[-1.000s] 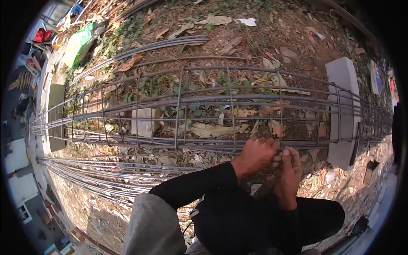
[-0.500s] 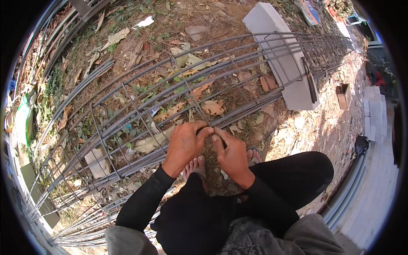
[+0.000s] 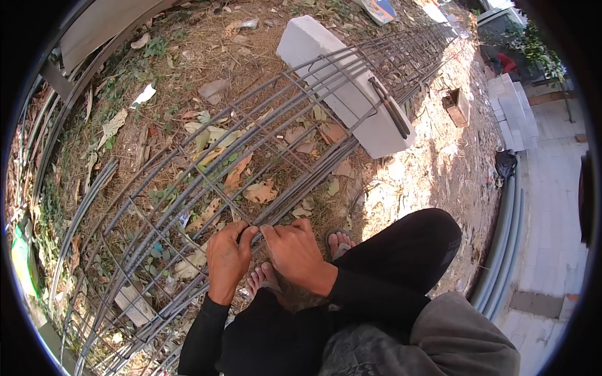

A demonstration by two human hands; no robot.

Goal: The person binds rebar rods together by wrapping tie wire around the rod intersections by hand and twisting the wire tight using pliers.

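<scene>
A long steel rebar cage [image 3: 285, 128] of lengthwise bars and cross ties runs from lower left to upper right before me. At its near edge, my left hand [image 3: 227, 257] pinches with thumb and fingertips where a cross tie meets the lengthwise bars. My right hand [image 3: 293, 247] is closed right beside it, its fingertips at the same joint. Whatever is between the fingertips is hidden or too small to make out. Farther along, dark long-handled pincers [image 3: 392, 111] rest on the cage, above a pale concrete block [image 3: 338, 69] that lies under the bars.
A smaller block [image 3: 133, 305] sits under the cage's left end. Loose bars [image 3: 84, 200] lie at the left. On the right are a rusty box [image 3: 458, 108], grey pipes [image 3: 501, 241] and stacked pale blocks [image 3: 511, 113]. Dry leaves litter the ground near my sandalled feet [image 3: 262, 279].
The view has swung, so the cage and block appear farther left. My hands stay at the near bars, with the right hand now turned more sideways, its fingers curled close to the left.
</scene>
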